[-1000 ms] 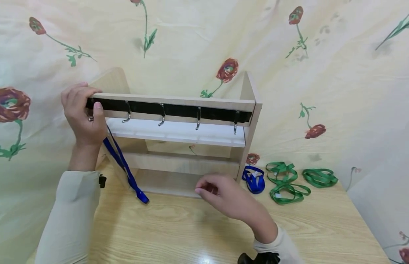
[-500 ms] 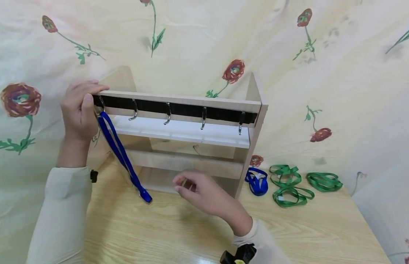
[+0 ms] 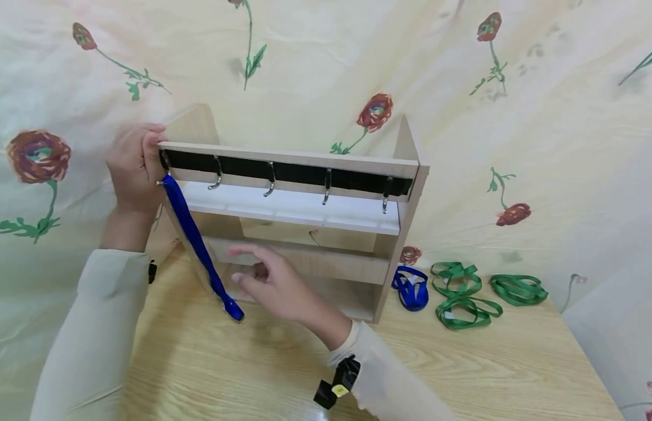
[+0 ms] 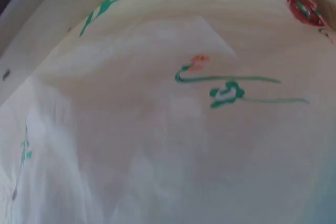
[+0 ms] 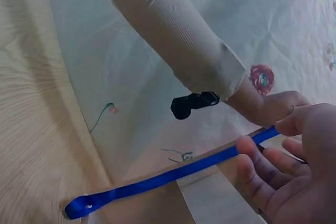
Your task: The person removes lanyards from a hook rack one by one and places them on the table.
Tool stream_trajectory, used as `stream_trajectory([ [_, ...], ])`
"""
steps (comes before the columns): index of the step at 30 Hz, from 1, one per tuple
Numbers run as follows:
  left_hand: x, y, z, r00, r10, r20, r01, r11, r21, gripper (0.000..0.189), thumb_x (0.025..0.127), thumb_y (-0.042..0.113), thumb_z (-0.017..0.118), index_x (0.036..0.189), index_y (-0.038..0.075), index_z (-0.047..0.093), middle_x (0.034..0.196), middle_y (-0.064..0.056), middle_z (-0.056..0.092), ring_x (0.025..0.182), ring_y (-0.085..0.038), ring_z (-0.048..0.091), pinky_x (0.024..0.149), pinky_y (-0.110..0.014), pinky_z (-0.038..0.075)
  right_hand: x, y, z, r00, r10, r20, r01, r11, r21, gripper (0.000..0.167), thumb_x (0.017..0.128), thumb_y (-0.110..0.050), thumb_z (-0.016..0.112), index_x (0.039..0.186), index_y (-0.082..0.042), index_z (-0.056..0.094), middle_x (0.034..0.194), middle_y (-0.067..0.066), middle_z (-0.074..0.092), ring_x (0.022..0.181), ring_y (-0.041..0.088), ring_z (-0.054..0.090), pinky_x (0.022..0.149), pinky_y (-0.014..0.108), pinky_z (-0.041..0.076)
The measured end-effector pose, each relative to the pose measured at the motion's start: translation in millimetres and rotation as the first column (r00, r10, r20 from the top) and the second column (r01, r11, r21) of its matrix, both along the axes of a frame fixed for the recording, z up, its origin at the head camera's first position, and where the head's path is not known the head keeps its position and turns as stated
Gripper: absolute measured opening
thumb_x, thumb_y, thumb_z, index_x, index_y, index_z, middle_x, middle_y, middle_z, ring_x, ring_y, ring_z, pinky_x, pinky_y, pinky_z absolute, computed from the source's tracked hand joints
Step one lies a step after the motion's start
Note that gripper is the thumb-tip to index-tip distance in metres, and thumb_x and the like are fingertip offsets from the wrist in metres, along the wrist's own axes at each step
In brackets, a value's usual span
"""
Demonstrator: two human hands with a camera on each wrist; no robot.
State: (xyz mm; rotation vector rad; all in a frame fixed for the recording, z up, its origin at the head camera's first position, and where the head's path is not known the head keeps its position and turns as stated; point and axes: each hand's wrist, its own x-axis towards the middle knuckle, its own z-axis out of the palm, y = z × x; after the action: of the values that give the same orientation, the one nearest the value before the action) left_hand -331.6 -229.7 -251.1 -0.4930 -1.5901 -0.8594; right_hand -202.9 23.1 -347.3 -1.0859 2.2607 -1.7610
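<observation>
A wooden shelf rack (image 3: 304, 261) stands against the wall, a row of metal hooks along its black front strip (image 3: 299, 173). From the leftmost hook hangs a blue lanyard (image 3: 198, 242), its lower end at table height. My left hand (image 3: 133, 169) grips the rack's top left corner, thumb at the front bar's end and fingertips on the top edge. Near the lanyard's lower half, my right hand (image 3: 278, 283) has thumb and forefinger apart, holding nothing. In the right wrist view its fingers (image 5: 260, 174) overlap the lanyard (image 5: 168, 178); contact is unclear.
Right of the rack, a coiled blue lanyard (image 3: 411, 292) lies on the wooden table (image 3: 478, 374), beside several coiled green lanyards (image 3: 517, 290). Flowered cloth (image 3: 304, 70) covers the wall behind. The left wrist view shows only cloth and a bit of wood.
My right hand has moved left across the rack's front towards the hanging lanyard, its fingers spreading. My left thumb has come up off the leftmost hook to the rack's corner, leaving the lanyard hanging.
</observation>
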Motion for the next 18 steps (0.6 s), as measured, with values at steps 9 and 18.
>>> stream_trajectory([
  [9, -8.6, 5.9, -0.3, 0.998, 0.014, -0.065, -0.009, 0.997, 0.071, 0.031, 0.101, 0.008, 0.051, 0.083, -0.012, 0.068, 0.099, -0.025, 0.078, 0.097, -0.046, 0.072, 0.098, -0.028, 0.054, -21.3, -39, 24.9, 0.997, 0.039, -0.066, -0.045, 0.995, -0.091, 0.055, 0.106, -0.010, 0.056, 0.159, -0.014, 0.044, 0.166, -0.004, 0.042, 0.081, 0.004, 0.069, 0.066, 0.030, 0.060],
  [18, -5.9, 8.5, -4.5, 0.999, 0.044, -0.027, -0.043, 0.998, 0.050, 0.026, 0.100, 0.002, 0.049, 0.085, -0.013, 0.064, 0.101, -0.028, 0.076, 0.100, -0.048, 0.071, 0.099, -0.029, 0.051, -33.6, -71, 36.3, 0.994, 0.093, -0.066, -0.093, 0.996, -0.002, 0.055, 0.105, -0.009, 0.058, 0.159, -0.013, 0.045, 0.179, -0.010, 0.008, 0.082, 0.003, 0.066, 0.072, 0.022, 0.060],
])
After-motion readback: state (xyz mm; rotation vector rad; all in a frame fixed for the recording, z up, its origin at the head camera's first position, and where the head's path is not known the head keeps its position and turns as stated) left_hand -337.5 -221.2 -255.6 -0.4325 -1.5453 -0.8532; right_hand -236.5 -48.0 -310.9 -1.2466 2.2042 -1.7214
